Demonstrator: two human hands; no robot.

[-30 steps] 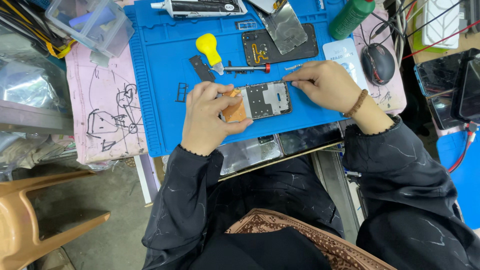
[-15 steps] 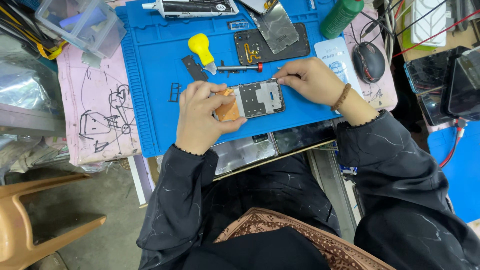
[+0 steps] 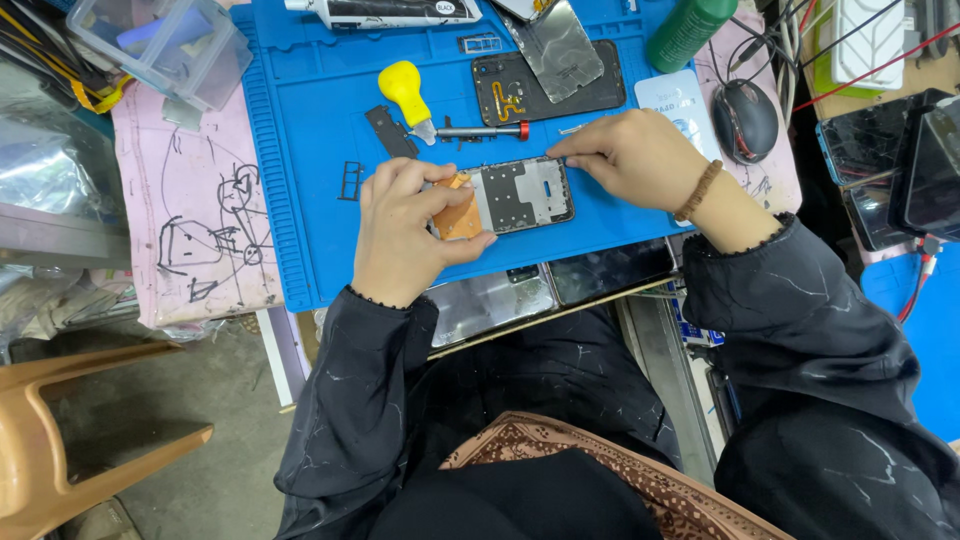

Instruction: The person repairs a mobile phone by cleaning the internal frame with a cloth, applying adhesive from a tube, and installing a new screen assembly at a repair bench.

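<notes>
An opened phone frame (image 3: 520,195), with bare metal inside and an orange-brown patch at its left end, lies on the blue work mat (image 3: 310,150). My left hand (image 3: 405,235) grips its left end, thumb along the near edge. My right hand (image 3: 635,155), with a bead bracelet at the wrist, pinches at the frame's upper right corner; whether a small tool sits in the fingers is hidden. Just beyond lie a screwdriver with a yellow handle (image 3: 405,90) and a thin driver with a red tip (image 3: 485,131).
A black phone back cover (image 3: 560,90) and a grey panel lie farther up the mat. A green bottle (image 3: 690,30), a computer mouse (image 3: 745,120), a clear plastic box (image 3: 165,45), cables and dark phones stand around. A pink sheet with drawings (image 3: 200,230) lies left.
The view has shifted a little. My right hand has drawn in from the mat beside the red-tipped driver to the frame's upper right corner. My left hand keeps its grip.
</notes>
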